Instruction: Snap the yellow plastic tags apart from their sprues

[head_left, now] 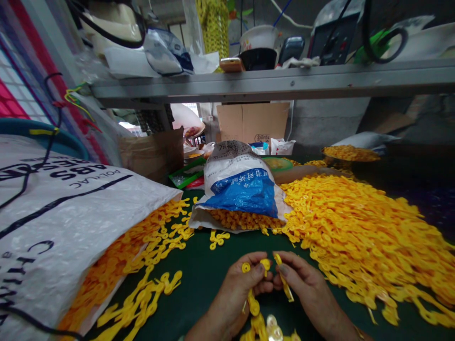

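A slim yellow plastic piece is pinched between the thumb and fingers of the right hand, above the middle of the surface, toward its near edge. Just beside it, the left hand grips disc-ended yellow pieces, one disc showing over the thumb and others at its sides. The two hands almost meet at the fingertips.

Below them, toward the near edge, lies a small cluster of yellow parts with some paler, shiny discs. Farther back at the middle, a blue-and-white sack lies with its open mouth facing the near edge, more yellow parts inside; a few loose pieces lie in front of it. A large heap of yellow pieces covers the right side of the surface. Along the left side, a white sack lettered "POLYLAC" spills yellow strips toward the near left corner.

Toward the far edge are a green tray and a heaped bowl at right. A metal shelf crosses above, carrying a phone.
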Demonstrator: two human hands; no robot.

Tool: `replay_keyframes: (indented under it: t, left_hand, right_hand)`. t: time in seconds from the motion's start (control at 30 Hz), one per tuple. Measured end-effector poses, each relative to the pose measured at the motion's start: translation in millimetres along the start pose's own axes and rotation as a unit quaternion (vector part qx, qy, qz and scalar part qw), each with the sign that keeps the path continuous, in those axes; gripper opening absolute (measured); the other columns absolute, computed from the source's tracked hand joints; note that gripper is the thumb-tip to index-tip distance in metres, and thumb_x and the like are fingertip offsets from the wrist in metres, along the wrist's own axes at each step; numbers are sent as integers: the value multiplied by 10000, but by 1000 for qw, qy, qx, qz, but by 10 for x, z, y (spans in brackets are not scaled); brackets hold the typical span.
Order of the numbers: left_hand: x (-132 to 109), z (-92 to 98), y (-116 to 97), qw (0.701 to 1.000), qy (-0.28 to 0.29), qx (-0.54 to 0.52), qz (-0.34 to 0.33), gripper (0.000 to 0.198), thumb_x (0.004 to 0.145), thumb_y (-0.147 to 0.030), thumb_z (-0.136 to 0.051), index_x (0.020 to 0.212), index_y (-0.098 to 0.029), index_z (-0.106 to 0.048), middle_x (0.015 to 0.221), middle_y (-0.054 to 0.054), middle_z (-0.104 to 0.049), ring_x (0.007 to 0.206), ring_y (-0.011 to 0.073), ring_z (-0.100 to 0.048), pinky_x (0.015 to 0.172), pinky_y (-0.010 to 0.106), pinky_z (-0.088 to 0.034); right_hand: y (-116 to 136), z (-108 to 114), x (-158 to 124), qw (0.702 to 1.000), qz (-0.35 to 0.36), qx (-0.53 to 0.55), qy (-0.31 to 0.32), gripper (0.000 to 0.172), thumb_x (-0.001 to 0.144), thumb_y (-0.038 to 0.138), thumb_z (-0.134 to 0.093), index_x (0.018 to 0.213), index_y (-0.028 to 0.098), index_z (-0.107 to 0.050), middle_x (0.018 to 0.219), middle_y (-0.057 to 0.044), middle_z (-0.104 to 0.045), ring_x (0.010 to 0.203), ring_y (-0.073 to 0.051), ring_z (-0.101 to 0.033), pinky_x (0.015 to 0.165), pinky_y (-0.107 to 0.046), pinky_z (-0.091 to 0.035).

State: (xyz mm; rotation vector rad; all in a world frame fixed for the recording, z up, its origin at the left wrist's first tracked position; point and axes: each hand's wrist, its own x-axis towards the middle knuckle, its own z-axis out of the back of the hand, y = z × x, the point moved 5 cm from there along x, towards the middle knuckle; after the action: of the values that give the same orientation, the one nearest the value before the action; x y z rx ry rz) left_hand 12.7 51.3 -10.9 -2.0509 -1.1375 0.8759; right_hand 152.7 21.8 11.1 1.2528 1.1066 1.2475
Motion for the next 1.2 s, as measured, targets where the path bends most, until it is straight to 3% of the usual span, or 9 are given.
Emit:
replay_keyframes:
  t: [0.13, 0.27, 1.2]
  left_hand:
    - [-1, -27, 4, 999, 30, -13, -2, 297, 761, -214, -720, 1021, -93, -642, 842, 108, -711, 718, 159, -681, 685, 244, -537]
    - [-11, -46, -2, 999, 25, -29, 3, 258, 761, -187, -719, 992, -97, -649, 884, 113, -714, 746, 160, -687, 694, 234, -542]
    - [-27, -51, -22, 998, 5, -60, 0, 262, 711, -183, -767, 941, -109, -666, 868, 97, -712, 764, 158, -677, 725, 257, -548]
  right_hand:
    - [54, 2, -3, 998, 48, -46, 9, 244, 890, 326, -556, 1097, 261, -668, 914, -14, -641, 860, -183, -627, 736, -259, -508]
    - [45, -10, -20, 994, 73, -84, 17, 250, 907, 305, -544, 1125, 298, -667, 901, 3, -634, 887, -170, -613, 776, -241, -490]
    - [15, -38, -26, 986, 110, -125, 23, 271, 920, 295, -536, 1164, 310, -651, 904, 2, -640, 865, -159, -617, 767, -233, -486]
